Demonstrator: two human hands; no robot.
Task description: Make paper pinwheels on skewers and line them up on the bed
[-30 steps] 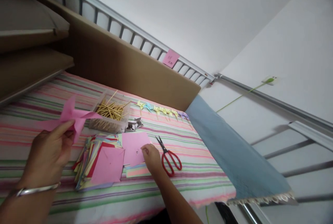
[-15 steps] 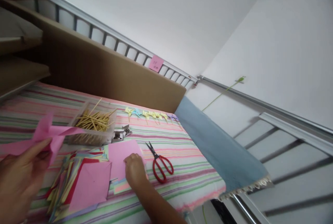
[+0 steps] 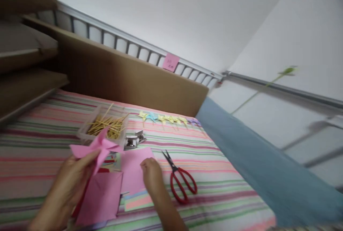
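My left hand (image 3: 72, 177) pinches a pink paper pinwheel (image 3: 103, 145) with folded blades, held above the table just in front of the stick box. My right hand (image 3: 152, 175) is closed with its fingertips together over pink paper sheets (image 3: 132, 166); anything between the fingers is too small to make out. Below the pinwheel lies another pink square (image 3: 103, 195) on a pile of coloured paper, partly covered by my left hand. To the right of my right hand rest red-handled scissors (image 3: 178, 181), their blades pointing away from me.
Thin wooden sticks (image 3: 109, 125) fill a clear plastic box (image 3: 83, 134). Shiny metal clips (image 3: 134, 139) lie beside it. Several small paper pinwheels (image 3: 163, 118) line the back of the striped cloth (image 3: 214, 188). A cardboard panel (image 3: 128, 80) stands behind, with cardboard boxes (image 3: 29, 52) at left.
My left hand has carried the pinwheel rightward, closer to my right hand. My right hand stays closed over the pink sheets. The camera view has shifted left.
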